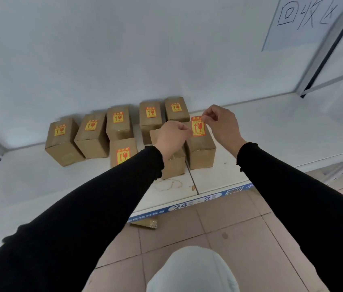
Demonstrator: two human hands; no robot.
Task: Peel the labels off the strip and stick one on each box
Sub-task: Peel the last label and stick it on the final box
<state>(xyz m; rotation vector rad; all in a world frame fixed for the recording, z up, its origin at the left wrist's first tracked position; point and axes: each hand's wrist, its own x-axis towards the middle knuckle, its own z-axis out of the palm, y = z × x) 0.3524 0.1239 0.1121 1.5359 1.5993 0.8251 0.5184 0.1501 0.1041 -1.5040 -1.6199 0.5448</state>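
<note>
White shelf [250, 165] against a pale wall, brown boxes clustered at twelve o'clock. Left hand [171, 138] and right hand [222, 123] pinching a label [198, 126] over the box [201, 150] at one o'clock. Best lowered square, then smoothed flat. Strip unseen; box under left wrist partly hidden.

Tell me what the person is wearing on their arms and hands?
Both arms wear long black sleeves with slightly frilly cuffs at the wrists. The left hand and right hand are bare: no gloves, rings or watch that I can see.
</note>
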